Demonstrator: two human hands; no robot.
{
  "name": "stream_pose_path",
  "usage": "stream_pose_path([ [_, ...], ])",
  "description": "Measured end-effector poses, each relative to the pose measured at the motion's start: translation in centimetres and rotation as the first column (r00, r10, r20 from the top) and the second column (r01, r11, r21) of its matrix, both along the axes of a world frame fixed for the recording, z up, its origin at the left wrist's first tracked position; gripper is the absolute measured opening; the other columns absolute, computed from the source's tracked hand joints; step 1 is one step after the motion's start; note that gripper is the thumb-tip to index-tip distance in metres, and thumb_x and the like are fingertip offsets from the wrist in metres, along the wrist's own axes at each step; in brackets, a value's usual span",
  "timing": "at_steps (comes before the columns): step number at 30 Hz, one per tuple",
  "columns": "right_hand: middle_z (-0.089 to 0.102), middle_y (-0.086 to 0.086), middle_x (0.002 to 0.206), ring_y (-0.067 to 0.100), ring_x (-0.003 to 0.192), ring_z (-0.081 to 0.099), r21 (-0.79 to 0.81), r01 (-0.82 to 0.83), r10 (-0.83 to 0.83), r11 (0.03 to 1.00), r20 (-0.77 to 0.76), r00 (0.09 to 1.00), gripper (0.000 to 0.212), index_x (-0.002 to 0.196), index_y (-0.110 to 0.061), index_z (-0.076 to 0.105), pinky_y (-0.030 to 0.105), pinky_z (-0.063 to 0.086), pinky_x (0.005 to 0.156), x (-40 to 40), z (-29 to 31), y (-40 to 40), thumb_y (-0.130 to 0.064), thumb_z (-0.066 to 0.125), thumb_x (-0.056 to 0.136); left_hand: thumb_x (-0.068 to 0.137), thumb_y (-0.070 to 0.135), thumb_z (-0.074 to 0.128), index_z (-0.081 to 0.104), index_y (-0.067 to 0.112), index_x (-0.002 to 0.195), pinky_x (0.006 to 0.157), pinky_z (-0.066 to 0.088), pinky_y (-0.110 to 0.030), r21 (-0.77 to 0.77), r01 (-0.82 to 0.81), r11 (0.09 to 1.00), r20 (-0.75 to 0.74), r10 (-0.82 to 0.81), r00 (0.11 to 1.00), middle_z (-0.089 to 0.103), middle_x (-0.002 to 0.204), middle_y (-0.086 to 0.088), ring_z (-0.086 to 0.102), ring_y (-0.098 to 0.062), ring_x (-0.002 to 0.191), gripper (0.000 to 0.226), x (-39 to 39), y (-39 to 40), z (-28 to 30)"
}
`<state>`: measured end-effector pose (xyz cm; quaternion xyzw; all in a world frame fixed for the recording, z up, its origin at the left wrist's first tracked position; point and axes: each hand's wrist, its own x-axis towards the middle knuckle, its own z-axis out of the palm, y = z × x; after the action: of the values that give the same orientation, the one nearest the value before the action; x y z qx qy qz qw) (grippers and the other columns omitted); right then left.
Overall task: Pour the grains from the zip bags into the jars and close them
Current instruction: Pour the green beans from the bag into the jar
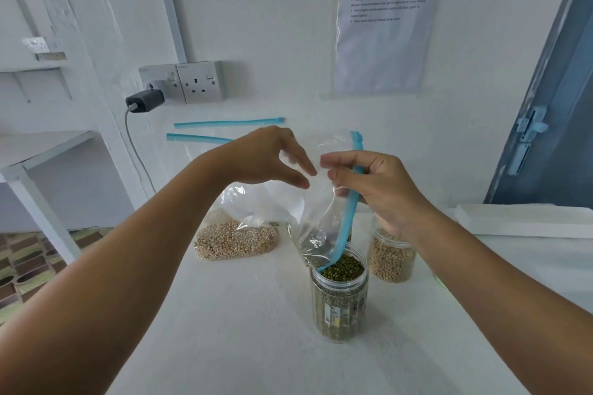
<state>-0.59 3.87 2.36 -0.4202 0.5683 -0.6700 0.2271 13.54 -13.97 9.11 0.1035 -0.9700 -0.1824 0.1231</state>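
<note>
Lying at the left of the white worktop, a zip bag of pale beans sits on its side, well apart from the jars. Above it the left hand hovers with fingers spread and loosely bent, its fingertips at the clear film of the empty zip bag (whether they pinch it cannot be told). That bag hangs mouth-down into the open jar of green mung beans, its blue zip strip dipping past the rim. The right hand pinches the strip between thumb and curled fingers. Just behind the right wrist stands a jar of pale beans, also uncapped.
</note>
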Motion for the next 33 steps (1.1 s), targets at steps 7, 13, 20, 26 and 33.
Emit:
stream_pose_path([
  [7, 0.073, -0.007, 0.125, 0.007, 0.121, 0.065, 0.012, -0.092, 0.093, 0.996, -0.069, 0.993, 0.02, 0.097, -0.028, 0.084, 0.028, 0.056, 0.099, -0.1, -2.4, 1.9, -0.011, 0.08, 0.086, 0.079, 0.036, 0.088, 0.081, 0.037, 0.103, 0.075, 0.039, -0.009, 0.031, 0.009, 0.999, -0.052, -0.008, 0.999, 0.064, 0.102, 0.01, 0.055, 0.012, 0.088, 0.025, -0.1, 0.0, -0.2],
  [13, 0.069, -0.019, 0.122, 0.005, 0.125, 0.061, 0.324, -0.201, 0.276, 0.925, -0.207, 0.939, 0.029, 0.105, -0.039, 0.082, 0.028, 0.048, 0.111, -0.4, -5.6, 4.1, -0.036, 0.084, 0.077, 0.079, 0.035, 0.088, 0.082, 0.033, 0.104, 0.072, 0.039, -0.005, 0.037, 0.026, 0.999, -0.096, -0.022, 0.995, 0.065, 0.101, 0.008, 0.056, 0.015, 0.086, 0.025, -0.4, -0.1, -0.5],
  [20, 0.076, -0.014, 0.115, 0.008, 0.116, 0.066, 0.407, -0.047, 0.212, 0.912, -0.371, 0.904, 0.022, 0.109, -0.043, 0.08, 0.031, 0.054, 0.105, -0.5, -6.6, 3.5, -0.032, 0.079, 0.091, 0.078, 0.036, 0.088, 0.083, 0.032, 0.102, 0.069, 0.037, 0.0, 0.033, 0.024, 0.999, -0.102, -0.021, 0.995, 0.063, 0.097, 0.012, 0.055, 0.017, 0.084, 0.025, -0.4, -0.4, -0.5],
  [26, 0.077, -0.02, 0.109, -0.004, 0.107, 0.069, 0.337, -0.029, 0.167, 0.941, -0.387, 0.907, 0.02, 0.109, -0.03, 0.082, 0.012, 0.053, 0.093, 0.2, -6.2, 3.1, -0.017, 0.076, 0.094, 0.077, 0.036, 0.089, 0.083, 0.032, 0.1, 0.068, 0.036, 0.002, 0.051, 0.013, 0.999, -0.141, -0.006, 0.99, 0.065, 0.094, 0.016, 0.056, 0.018, 0.085, 0.024, 0.3, -0.9, -0.5],
  [33, 0.079, -0.015, 0.106, 0.003, 0.106, 0.072, 0.304, -0.066, 0.171, 0.95, -0.334, 0.927, 0.023, 0.107, -0.028, 0.083, 0.019, 0.057, 0.093, 0.1, -5.7, 2.8, -0.011, 0.076, 0.093, 0.077, 0.035, 0.089, 0.083, 0.03, 0.101, 0.071, 0.038, -0.003, 0.064, -0.035, 0.997, -0.149, 0.044, 0.988, 0.063, 0.092, 0.019, 0.055, 0.02, 0.084, 0.026, 0.6, -1.1, -0.5],
])
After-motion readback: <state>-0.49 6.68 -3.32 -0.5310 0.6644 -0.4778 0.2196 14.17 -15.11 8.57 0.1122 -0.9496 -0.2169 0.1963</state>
